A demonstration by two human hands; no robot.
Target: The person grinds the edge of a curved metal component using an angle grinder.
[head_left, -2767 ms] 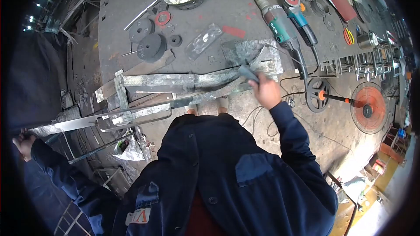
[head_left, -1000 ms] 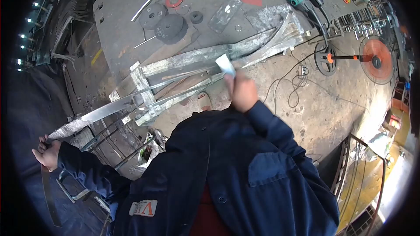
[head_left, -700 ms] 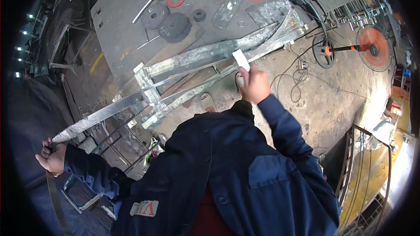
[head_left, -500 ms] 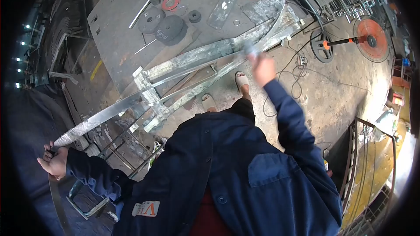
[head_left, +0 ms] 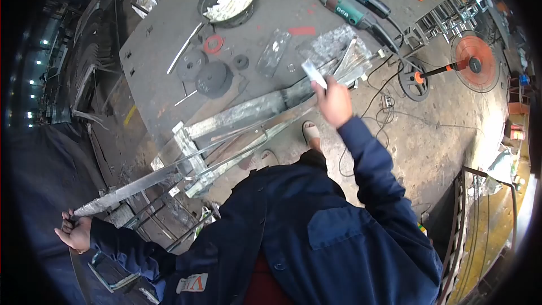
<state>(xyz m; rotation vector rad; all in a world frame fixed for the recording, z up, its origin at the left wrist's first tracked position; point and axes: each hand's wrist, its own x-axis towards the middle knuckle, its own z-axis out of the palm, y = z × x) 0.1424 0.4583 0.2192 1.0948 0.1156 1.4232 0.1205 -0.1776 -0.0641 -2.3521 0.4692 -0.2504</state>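
Note:
My left hand (head_left: 77, 234), far out at the lower left, is closed around the end of a long, flat grey band (head_left: 132, 187). The band runs up and to the right over a whitish-smeared frame (head_left: 195, 155) at the bench edge, and a darker length hangs below the hand. In my right hand (head_left: 337, 104) is a small, flat, pale silvery block (head_left: 314, 73), pinched between thumb and fingers. That hand is above the right part of the frame, close to a grey-smeared sheet (head_left: 330, 48).
On the bench (head_left: 161, 73) lie black discs (head_left: 213, 79), a red ring (head_left: 214, 43), a round black tray (head_left: 206, 3) with pale material, and a green power tool (head_left: 349, 14). An orange fan (head_left: 474, 62) stands at right, cables (head_left: 389, 113) on the floor.
My view has tilted up, showing more of the far bench. My right hand, blurred before, is now sharp, and the block in it shows clearly. My left hand keeps its grip.

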